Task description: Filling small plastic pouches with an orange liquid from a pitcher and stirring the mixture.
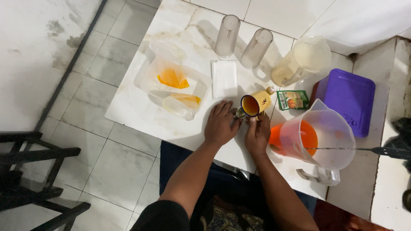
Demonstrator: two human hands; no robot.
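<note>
While tipped on its side between both hands:
Can: small yellow can (255, 103), round, glossy metal, open mouth showing orange inside
Left grip: left hand (220, 124) curled narrow at the can's mouth end, fingertips touching
Right grip: right hand (257, 133) holding the can from beneath
Jug: clear plastic jug (319, 137) (orange liquid inside) just right
Table: white tiled table (141, 107), smooth

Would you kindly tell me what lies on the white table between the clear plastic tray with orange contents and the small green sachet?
In the head view, between the clear plastic tray and the small green sachet lie a folded white napkin and the yellow bottle that both hands are touching.
</note>
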